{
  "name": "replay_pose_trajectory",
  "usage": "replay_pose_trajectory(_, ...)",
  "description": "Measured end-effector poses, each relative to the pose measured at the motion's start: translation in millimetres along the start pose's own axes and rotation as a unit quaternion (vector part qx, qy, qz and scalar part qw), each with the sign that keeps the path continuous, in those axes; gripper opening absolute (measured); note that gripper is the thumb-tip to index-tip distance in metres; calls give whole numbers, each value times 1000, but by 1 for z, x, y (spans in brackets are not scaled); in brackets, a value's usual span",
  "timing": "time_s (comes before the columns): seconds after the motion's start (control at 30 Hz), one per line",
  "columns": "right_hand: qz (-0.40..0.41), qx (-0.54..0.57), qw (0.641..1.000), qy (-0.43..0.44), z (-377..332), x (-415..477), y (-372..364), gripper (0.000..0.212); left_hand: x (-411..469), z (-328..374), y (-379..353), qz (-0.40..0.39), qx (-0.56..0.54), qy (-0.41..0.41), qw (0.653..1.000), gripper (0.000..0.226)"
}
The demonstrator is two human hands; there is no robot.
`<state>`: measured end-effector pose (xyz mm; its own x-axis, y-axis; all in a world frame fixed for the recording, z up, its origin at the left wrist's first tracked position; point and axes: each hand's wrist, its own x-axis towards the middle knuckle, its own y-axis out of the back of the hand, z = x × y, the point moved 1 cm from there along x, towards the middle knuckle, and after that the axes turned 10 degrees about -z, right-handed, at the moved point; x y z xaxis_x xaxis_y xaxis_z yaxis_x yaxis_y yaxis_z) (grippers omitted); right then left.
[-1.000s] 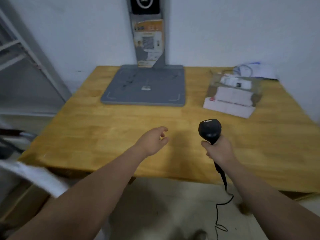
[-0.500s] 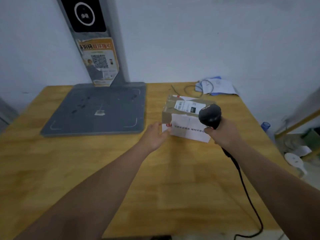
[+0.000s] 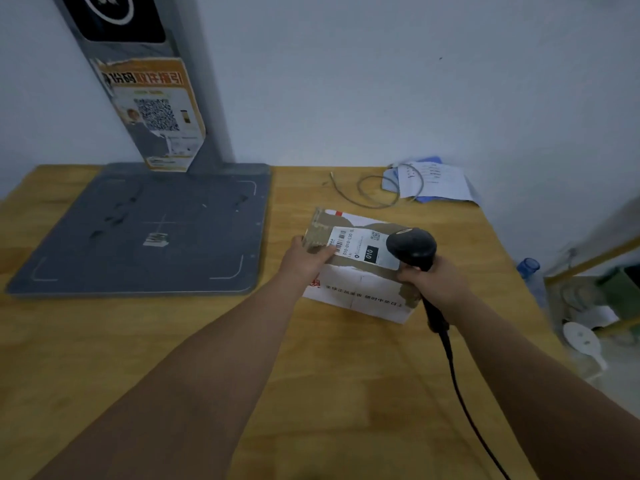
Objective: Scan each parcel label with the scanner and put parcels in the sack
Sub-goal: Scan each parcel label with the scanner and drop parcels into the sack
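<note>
Grey weighing platform (image 3: 138,233) at the left of the table (image 3: 104,341): unchanged, nothing on it but a small scrap.

Left hand (image 3: 304,258): one second ago it hung loosely open over bare wood. Half a second ago it was reaching the box's near left corner. It now grips the left end of the parcel (image 3: 360,289), thumb laid over the top edge and touching the corner of the label (image 3: 360,245).

The parcel lies flat on the table right of the platform, label facing up.

Scanner (image 3: 412,247): it has come forward from the table's near edge and now sits just over the label's right end, head pointing away from the person. Right hand (image 3: 433,282) is wrapped round the handle; cable (image 3: 460,386) trails back off the table.

Judgement: parcel steadied, scanner in place, so the scan of this label looks imminent or underway. No beam or read is visible. The sack is out of view, so bagging is not yet done.
</note>
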<state>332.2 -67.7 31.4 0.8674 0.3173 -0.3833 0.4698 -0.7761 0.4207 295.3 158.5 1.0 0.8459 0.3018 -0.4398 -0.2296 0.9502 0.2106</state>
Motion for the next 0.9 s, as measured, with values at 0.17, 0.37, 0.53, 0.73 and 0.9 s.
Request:
replay_pose_trajectory(0.17, -86, 26, 996, 24, 3, -28, -20, 16, -36, -3, 27, 47, 4, -64, 997, 41)
replay_pose_trajectory(0.37, -202, 103, 973, 33, 8, -63, -73, 11, -99, 26, 71, 139, 197, -193, 951, 46)
replay_pose_trajectory(0.53, -226, 47, 972, 40, 14, -77, -98, 12, -123, 19, 77, 141, 276, -226, 924, 48)
replay_pose_trajectory(0.73, -105, 9, 982, 157, -5, -112, -63, 31, -123, 24, 55, 115, 356, -270, 887, 32)
replay_pose_trajectory(0.9, -72, -22, 984, 161, -8, -135, -47, 30, -119, 34, 51, 106, 362, -227, 898, 39)
